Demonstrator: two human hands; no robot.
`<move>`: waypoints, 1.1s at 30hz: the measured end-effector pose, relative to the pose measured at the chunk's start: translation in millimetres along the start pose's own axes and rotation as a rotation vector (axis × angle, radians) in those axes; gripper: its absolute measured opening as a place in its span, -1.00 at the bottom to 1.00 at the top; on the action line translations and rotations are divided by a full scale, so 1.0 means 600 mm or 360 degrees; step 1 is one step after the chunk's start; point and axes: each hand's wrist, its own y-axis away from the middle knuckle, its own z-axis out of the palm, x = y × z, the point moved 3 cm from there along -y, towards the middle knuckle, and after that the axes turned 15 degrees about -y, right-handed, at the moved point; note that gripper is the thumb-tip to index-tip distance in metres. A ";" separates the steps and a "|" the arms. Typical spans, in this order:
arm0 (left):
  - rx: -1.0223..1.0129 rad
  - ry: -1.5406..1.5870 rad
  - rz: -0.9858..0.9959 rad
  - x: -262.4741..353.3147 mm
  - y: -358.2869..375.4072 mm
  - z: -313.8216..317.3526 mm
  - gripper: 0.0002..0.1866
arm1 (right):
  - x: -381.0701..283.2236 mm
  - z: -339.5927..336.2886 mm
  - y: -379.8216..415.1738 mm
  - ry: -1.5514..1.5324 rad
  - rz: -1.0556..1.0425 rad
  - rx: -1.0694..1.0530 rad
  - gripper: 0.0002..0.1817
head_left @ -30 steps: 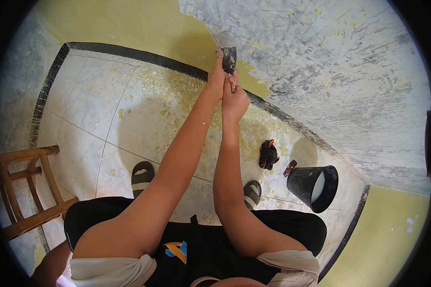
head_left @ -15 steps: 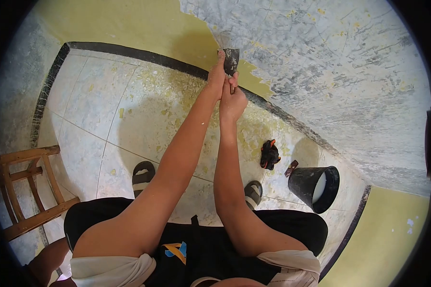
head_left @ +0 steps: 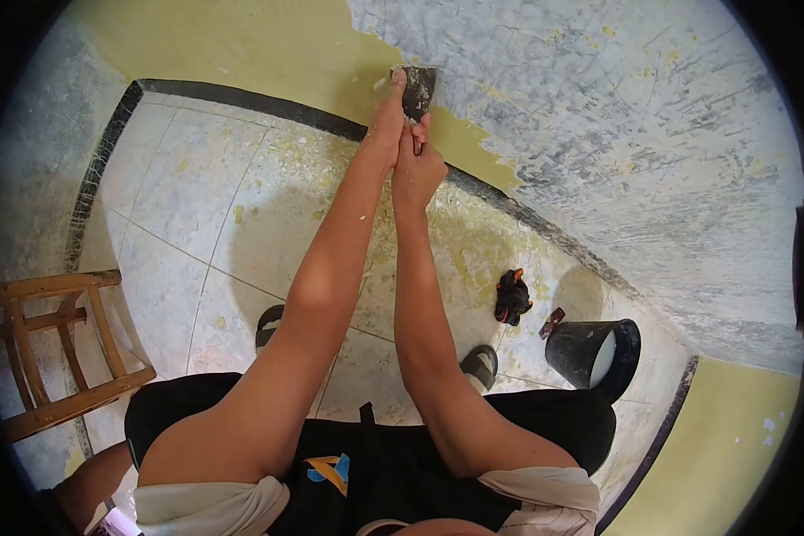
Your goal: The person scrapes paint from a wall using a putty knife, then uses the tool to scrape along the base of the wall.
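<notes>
A wide, flat scraper lies against the wall where yellow-green paint meets the bare grey patch. My right hand is closed round its handle, below the blade. My left hand presses along the blade's left side, its fingertips near the blade's top edge. Small paint flakes hang by the left fingertips, and more flakes are scattered over the tiled floor below.
A black bucket with whitish liquid stands at the right, beside a small brown object and a black-and-orange bundle. A wooden stool or rack is at the left. Another person's arm shows at the lower left.
Both hands and the scraper have moved a little left and up along the wall. The paint's edge by the blade has shifted slightly in view, as has the floor.
</notes>
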 end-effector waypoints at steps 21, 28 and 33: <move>0.0147 0.0009 0.0340 0.098 0.021 0.004 -0.35 | -0.048 0.054 -0.040 0.0240 -0.0009 -0.0220 -0.52; 0.0327 0.0045 0.0101 -0.057 0.038 0.011 -0.34 | 0.039 -0.059 0.015 0.0309 -0.0067 -0.0049 -0.49; 0.0144 0.0033 -0.0061 -0.087 0.018 0.036 -0.35 | 0.065 -0.090 0.012 0.0581 0.0259 -0.0031 -0.49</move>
